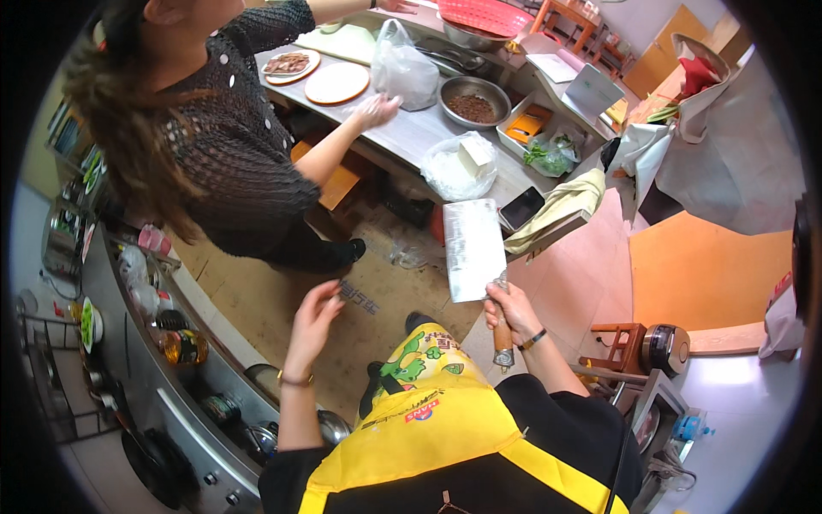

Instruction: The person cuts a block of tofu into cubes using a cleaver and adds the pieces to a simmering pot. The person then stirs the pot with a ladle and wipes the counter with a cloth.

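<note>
My right hand (508,308) grips the wooden handle of a Chinese cleaver (475,247), whose broad metal blade is held up in front of my yellow apron (417,443). Nothing is in my left hand (316,321), which is raised over the floor with its fingers apart and slightly curled. Beyond the blade, on the worktable, lie a black smartphone (522,208) and a plastic bag (443,168) with a white block on it. A metal bowl (475,87) holding brown minced food stands farther back.
At the left, another person (225,141) reaches a gloved hand over the worktable (411,138). An empty plate (337,83), a plate of sliced meat (289,65) and a tray with greens (514,132) stand there. A metal counter (148,411) curves along my left; a rice cooker (666,349) stands right.
</note>
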The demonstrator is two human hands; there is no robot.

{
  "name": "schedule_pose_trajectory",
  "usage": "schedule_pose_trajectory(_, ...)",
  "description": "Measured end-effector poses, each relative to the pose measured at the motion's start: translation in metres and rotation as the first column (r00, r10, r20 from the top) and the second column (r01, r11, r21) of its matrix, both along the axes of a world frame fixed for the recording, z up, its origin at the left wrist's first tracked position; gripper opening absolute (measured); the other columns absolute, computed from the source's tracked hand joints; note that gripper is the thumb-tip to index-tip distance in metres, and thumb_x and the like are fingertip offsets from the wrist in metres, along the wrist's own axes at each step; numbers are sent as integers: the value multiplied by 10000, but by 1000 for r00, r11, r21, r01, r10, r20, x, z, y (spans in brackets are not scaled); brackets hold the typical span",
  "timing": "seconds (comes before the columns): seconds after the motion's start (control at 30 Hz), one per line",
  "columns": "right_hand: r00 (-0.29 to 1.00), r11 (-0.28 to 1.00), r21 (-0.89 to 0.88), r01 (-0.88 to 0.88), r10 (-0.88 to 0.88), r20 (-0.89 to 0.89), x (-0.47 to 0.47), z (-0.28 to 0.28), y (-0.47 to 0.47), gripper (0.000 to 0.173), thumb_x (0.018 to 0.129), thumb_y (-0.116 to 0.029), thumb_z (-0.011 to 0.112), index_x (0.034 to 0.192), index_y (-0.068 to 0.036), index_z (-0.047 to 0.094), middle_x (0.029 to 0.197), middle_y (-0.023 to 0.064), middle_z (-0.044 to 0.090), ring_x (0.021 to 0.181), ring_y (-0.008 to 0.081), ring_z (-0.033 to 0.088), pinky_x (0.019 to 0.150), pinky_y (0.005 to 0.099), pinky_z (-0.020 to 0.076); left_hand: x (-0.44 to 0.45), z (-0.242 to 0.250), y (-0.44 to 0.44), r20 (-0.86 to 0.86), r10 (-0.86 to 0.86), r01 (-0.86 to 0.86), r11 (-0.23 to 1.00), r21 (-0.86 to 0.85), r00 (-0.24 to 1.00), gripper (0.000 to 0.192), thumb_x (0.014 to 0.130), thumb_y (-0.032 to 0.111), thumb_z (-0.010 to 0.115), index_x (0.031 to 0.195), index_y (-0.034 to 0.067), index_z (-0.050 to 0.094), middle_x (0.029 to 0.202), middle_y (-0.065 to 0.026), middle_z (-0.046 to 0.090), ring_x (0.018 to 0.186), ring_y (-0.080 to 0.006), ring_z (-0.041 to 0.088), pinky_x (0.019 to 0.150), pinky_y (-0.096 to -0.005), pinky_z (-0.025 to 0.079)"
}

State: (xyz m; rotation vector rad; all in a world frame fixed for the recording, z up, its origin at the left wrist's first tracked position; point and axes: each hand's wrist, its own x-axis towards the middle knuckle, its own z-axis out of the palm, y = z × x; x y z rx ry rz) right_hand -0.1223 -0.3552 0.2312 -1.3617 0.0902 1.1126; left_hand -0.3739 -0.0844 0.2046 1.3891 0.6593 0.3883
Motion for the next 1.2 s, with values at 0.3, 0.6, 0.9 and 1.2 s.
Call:
schedule_pose_trajectory(0.3, 988, 995, 26, 96, -92, -127, 135, -58, 27, 123, 956, -168, 558, 971, -74, 481, 651, 31, 516, 455, 145, 497, 421, 279, 438, 384, -73, 22, -113, -331, 275, 496, 824, 937, 348, 863, 63, 569, 1209, 30, 551, 1191, -154, 582, 1148, -350, 519, 998, -410, 408)
schedule_pose_trajectory(0.6, 944, 968, -118, 222, -244, -220, 183, -74, 38, 133, 953, -178, 555, 976, -77, 471, 650, 35, 508, 459, 149, 499, 415, 302, 428, 507, -114, 50, -247, -514, 336, 85, 938, 821, 391, 800, 104, 543, 1187, 53, 576, 1232, -92, 575, 1222, -264, 486, 1049, -415, 354)
schedule_pose_trajectory(0.9, 935, 919, -181, 351, -355, 9, 178, -58, 53, 127, 961, -160, 551, 931, -56, 484, 624, 29, 501, 440, 124, 493, 399, 266, 403, 492, -114, 74, -360, -582, 467, 37, 884, 729, 423, 830, 139, 568, 1246, 71, 528, 1318, -155, 487, 1275, -323, 430, 1073, -451, 333)
schedule_pose_trajectory(1.2, 934, 919, -258, 300, -229, 273, 170, -37, 79, 129, 960, -132, 553, 919, -25, 494, 609, -1, 493, 438, 72, 447, 400, 231, 382, 459, -144, 91, -514, -520, 608, 14, 794, 683, 377, 761, 44, 586, 1134, 83, 549, 1399, -167, 410, 1180, -334, 470, 1013, -436, 380)
